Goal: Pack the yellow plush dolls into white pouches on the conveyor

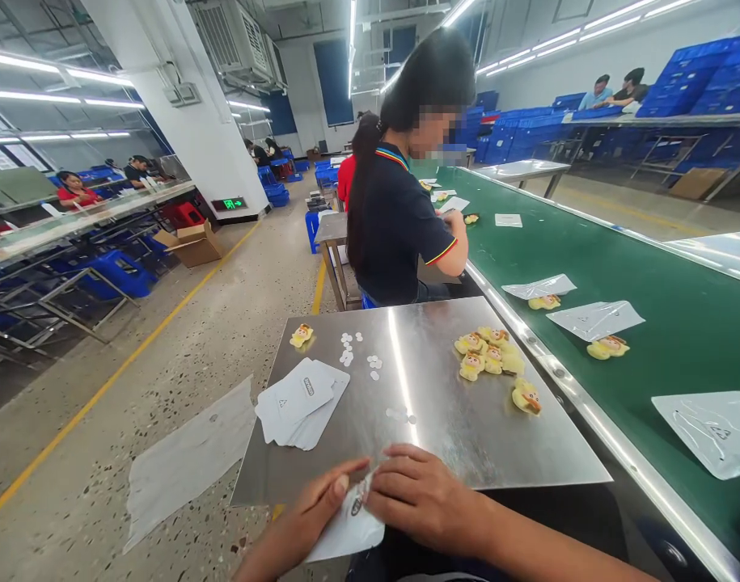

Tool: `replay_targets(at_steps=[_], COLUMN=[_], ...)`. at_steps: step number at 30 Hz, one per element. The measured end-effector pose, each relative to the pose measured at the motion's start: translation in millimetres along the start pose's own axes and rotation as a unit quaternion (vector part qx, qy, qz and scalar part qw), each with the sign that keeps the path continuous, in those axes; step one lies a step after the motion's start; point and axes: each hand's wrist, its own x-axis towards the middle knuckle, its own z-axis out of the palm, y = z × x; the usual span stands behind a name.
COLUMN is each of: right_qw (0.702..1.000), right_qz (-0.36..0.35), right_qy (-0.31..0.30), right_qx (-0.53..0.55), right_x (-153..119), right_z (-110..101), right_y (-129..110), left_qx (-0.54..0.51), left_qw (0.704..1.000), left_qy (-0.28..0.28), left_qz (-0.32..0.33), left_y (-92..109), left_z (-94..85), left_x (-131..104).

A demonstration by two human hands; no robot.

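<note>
At the front edge of the metal table (436, 436), a white plastic pouch (351, 529) is held between my two hands. My left hand (321, 505) has its fingers and thumb closed on the pouch's left side. Curled over the pouch's upper right side is my right hand (418, 497). Whatever the pouch contains is hidden. A fanned stack of white pouches (300, 400) lies on the table's left part. Small white round pieces (346, 356) are scattered behind it. Several yellow figures (494, 358) are grouped at the right, with one more yellow figure (301, 335) at the back left corner.
A green conveyor belt (594, 250) runs along the right, carrying pouches (597, 321) and yellow figures (608, 347). A person in a dark shirt (387, 218) sits just beyond the table. A clear plastic sheet (188, 461) is at the left, over the floor.
</note>
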Motion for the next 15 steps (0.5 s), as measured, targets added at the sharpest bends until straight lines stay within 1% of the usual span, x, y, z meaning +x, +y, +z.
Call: replay_targets(at_steps=[2, 3, 4, 6, 8, 9, 10, 12, 14, 15], right_qw=[0.998, 0.995, 0.992, 0.985, 0.979, 0.976, 0.972, 0.964, 0.956, 0.953], right_qz=[0.020, 0.029, 0.035, 0.048, 0.065, 0.081, 0.108, 0.192, 0.276, 0.298], right_qy=[-0.058, -0.088, -0.115, -0.155, -0.172, -0.169, -0.158, -0.111, -0.062, -0.053], right_qx=[0.028, 0.038, 0.047, 0.062, 0.087, 0.110, 0.134, 0.145, 0.073, 0.020], right_x=[-8, -10, -11, -10, -5, -3, -3, -6, -17, -25], right_z=[-4, -6, -8, -13, -17, -19, -20, -20, -15, -11], right_y=[-9, -13, -15, -16, -11, -6, 0, 17, 34, 41], left_qx=[-0.065, -0.071, -0.058, -0.005, 0.027, 0.027, 0.021, -0.002, -0.051, -0.090], left_qw=[0.994, 0.991, 0.988, 0.987, 0.989, 0.991, 0.993, 0.997, 0.993, 0.987], left_qy=[-0.081, -0.116, -0.142, -0.161, -0.147, -0.133, -0.114, -0.054, 0.022, 0.056], left_qz=[-0.018, -0.019, -0.015, -0.004, 0.002, 0.000, -0.010, -0.049, -0.102, -0.124], left_y=[-2, -1, -1, 1, -2, -6, -11, -27, -44, -53], left_z=[9.6, 14.2, 18.9, 27.8, 35.6, 38.8, 41.3, 44.2, 44.7, 44.4], left_x=[-8, -10, -11, -10, -6, -4, -2, -1, -2, -3])
